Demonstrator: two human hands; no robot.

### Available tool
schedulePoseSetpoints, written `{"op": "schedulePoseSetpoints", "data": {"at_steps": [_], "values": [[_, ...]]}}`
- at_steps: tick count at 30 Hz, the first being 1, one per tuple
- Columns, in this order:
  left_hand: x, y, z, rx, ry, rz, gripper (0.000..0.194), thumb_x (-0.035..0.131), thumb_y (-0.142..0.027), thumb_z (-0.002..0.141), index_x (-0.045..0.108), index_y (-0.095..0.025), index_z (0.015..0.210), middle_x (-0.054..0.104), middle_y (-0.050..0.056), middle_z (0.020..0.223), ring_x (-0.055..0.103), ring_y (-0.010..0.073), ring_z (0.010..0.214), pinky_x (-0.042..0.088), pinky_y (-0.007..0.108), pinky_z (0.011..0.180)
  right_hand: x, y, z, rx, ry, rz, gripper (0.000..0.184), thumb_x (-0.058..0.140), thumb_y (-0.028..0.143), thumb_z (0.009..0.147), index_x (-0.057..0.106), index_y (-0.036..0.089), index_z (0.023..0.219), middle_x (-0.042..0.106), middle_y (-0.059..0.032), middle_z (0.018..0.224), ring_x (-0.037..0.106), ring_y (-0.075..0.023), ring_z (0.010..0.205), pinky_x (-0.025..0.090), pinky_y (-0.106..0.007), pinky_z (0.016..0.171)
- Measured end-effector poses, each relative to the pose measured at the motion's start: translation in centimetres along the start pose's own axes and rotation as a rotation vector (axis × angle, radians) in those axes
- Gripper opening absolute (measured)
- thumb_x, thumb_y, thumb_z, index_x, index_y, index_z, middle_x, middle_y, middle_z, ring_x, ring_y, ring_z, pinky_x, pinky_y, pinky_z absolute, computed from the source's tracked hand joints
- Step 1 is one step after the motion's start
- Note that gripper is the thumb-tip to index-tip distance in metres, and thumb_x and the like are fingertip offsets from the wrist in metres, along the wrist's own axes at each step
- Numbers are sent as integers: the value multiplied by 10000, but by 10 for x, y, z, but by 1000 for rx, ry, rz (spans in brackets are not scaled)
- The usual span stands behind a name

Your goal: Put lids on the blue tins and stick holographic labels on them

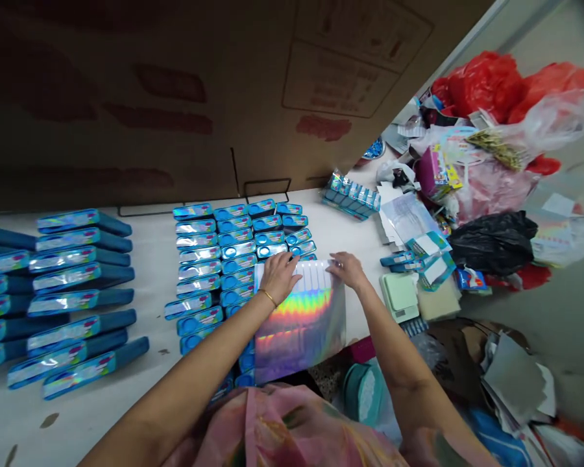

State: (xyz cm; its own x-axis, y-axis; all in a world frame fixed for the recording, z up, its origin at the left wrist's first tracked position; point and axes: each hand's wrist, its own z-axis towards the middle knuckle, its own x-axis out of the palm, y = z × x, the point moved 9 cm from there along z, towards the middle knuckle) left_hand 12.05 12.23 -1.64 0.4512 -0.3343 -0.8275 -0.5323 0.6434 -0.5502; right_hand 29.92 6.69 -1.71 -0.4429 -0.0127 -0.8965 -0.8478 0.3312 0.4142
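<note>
A shiny rainbow holographic sheet lies slanted in front of me, with pale strips along its far end. It covers part of the rows of blue boxes. My left hand rests over the sheet's far left part, thumb and fingers apart. At the far right corner, my right hand has thumb and fingertips closed on the sheet's edge. Several blue boxes with glossy labels stand packed in columns just beyond and left of my left hand.
More blue boxes stand in stacks at left. A large cardboard carton walls off the back. A clear-wrapped pack sits behind my right hand. On the right are a pale green scale-like device, a black bag and red bags.
</note>
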Motion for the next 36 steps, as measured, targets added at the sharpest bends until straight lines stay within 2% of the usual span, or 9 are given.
{"op": "schedulePoseSetpoints", "data": {"at_steps": [3, 7, 12, 17, 21, 26, 29, 31, 36], "values": [[6, -5, 13, -31, 29, 11, 414, 530, -356, 756, 519, -198, 1138, 555, 100, 1129, 443, 269, 1064, 322, 419, 859, 12, 0, 8, -37, 128, 201, 99, 584, 237, 734, 660, 187, 775, 620, -26, 745, 565, -147, 719, 436, -262, 674], [-3, -3, 24, -117, 49, -32, 294, 453, -373, 803, 583, -206, 1007, 631, 67, 952, 534, 227, 915, 344, 370, 774, 5, 32, 28, -245, 53, 314, 142, 530, 223, 790, 658, 188, 740, 618, -15, 708, 556, -121, 693, 433, -236, 666], [-20, 31, 30, -384, -37, -116, 200, 438, -292, 808, 619, -209, 787, 657, 38, 855, 569, 195, 855, 354, 319, 753, 9, 69, 35, -535, -92, -103, 262, 464, 258, 842, 598, 219, 1064, 624, -69, 989, 510, -180, 877, 390, -325, 783], [-15, 46, 27, -455, -51, -151, 195, 440, -281, 798, 619, -211, 769, 661, 34, 859, 571, 198, 857, 349, 323, 765, 27, 71, 21, -655, -127, -325, 336, 426, 225, 853, 501, 211, 1180, 449, -70, 1278, 398, -221, 1081, 338, -375, 876], [-9, 47, 25, -433, -64, -117, 197, 442, -296, 798, 615, -205, 771, 655, 48, 833, 564, 220, 847, 343, 349, 756, 24, 74, 11, -567, -72, -258, 256, 413, 192, 851, 577, 209, 1047, 494, -62, 1226, 422, -196, 1065, 354, -338, 864], [-9, 42, 26, -325, -113, -56, 245, 411, -318, 813, 621, -193, 812, 625, 81, 865, 528, 236, 884, 349, 372, 767, -36, 93, -21, -300, -160, 149, 149, 466, 213, 807, 612, 189, 786, 597, -58, 892, 514, -161, 843, 402, -303, 760], [-26, 42, 18, -319, -214, -166, 261, 435, -332, 800, 620, -193, 922, 589, 88, 1035, 482, 249, 1000, 336, 400, 837, -56, 95, -37, -63, -138, 537, 113, 520, 237, 749, 599, 176, 696, 569, -18, 723, 515, -121, 670, 408, -244, 608], [-39, 43, 4, -331, -255, -408, 315, 411, -371, 810, 610, -186, 969, 582, 84, 1075, 483, 233, 1025, 344, 391, 865, -49, 96, -44, 104, -77, 771, 115, 564, 271, 700, 596, 168, 661, 551, 6, 628, 491, -100, 576, 384, -223, 540], [-49, 42, -54, -516, -140, -1177, 453, 428, -503, 768, 586, -150, 1005, 633, 89, 955, 579, 178, 861, 439, 314, 731, -4, 118, -50, 331, 18, 1158, 175, 636, 317, 596, 598, 152, 642, 536, 31, 507, 442, -66, 456, 331, -196, 464]]}}
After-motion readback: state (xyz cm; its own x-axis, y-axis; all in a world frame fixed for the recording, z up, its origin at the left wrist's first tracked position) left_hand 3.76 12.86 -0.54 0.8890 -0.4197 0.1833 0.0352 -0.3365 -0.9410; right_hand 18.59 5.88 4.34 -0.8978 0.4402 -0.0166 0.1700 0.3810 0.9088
